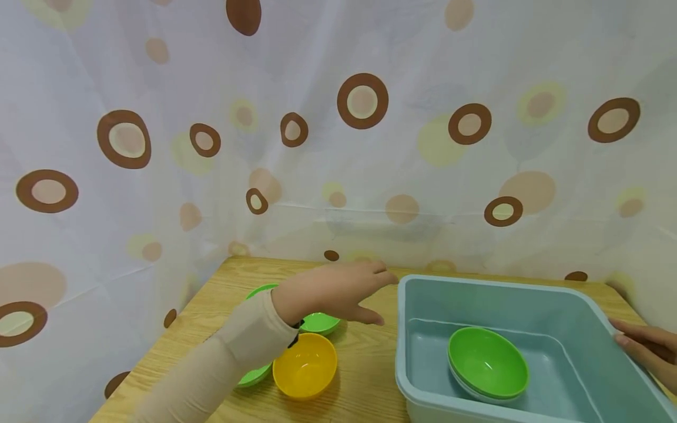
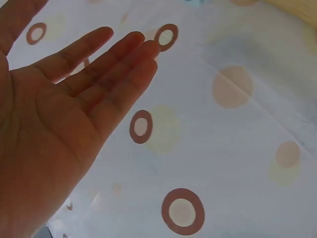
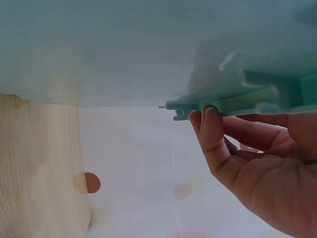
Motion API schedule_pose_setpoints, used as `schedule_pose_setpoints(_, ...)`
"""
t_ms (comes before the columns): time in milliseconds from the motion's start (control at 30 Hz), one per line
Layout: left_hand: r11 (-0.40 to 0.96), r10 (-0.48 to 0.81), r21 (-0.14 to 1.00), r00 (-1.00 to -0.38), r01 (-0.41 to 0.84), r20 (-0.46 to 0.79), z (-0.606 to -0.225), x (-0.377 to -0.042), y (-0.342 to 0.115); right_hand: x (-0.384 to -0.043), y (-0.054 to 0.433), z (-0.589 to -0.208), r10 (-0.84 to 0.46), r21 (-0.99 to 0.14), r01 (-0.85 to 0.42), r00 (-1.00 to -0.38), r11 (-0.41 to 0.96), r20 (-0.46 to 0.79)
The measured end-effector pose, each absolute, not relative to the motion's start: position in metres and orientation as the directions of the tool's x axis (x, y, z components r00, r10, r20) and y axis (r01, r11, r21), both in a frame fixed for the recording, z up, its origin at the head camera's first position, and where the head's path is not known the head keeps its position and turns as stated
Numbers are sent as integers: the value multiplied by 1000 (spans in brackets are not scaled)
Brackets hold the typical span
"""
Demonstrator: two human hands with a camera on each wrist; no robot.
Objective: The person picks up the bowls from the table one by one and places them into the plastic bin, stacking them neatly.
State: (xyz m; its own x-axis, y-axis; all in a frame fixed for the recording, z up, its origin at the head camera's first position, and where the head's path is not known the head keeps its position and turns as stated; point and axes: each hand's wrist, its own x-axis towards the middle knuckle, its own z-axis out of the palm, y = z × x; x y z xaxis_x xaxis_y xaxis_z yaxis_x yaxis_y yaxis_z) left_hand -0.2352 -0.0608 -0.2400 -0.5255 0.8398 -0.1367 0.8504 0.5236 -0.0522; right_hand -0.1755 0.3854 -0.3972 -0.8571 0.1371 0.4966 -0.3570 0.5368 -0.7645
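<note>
A light blue plastic basin (image 1: 492, 286) stands on the right of the wooden table. Inside it a green bowl (image 1: 488, 361) is stacked on a pale one, of which only the lower edge shows. My right hand (image 1: 653, 346) grips the basin's right rim; the right wrist view shows curled fingers (image 3: 213, 131) at the rim's underside. To the left of the basin, my left hand (image 1: 344, 291) hovers over the table with fingers extended and nothing in it. Its bare palm (image 2: 49, 129) appears in the left wrist view. Below the left forearm sits a yellow bowl (image 1: 305, 367).
Green bowls (image 1: 319, 323) on the table (image 1: 365, 376) are partly covered by the left sleeve (image 1: 227, 352). A pale curtain (image 1: 317, 70) with brown and beige circles hangs behind the table and at its sides.
</note>
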Motion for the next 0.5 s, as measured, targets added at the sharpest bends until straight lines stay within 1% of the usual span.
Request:
schedule_pose_setpoints(133, 594, 785, -22, -586, 804, -200, -258, -241, -83, -175, 384, -397, 129, -776, -391, -850, 495, 510)
schedule_pose_setpoints(267, 703, 681, 24, -663, 711, -312, -279, -245, -102, -175, 384, -397, 127, -786, -403, -850, 468, 511)
schedule_pose_setpoints(367, 781, 577, 15, -713, 624, -400, -294, -243, -112, -176, 384, -398, 130, -792, -400, -852, 462, 506)
schedule_pose_setpoints(500, 853, 445, -34, -760, 521, -475, -314, -239, -124, -176, 385, -399, 131, -786, -417, -842, 456, 523)
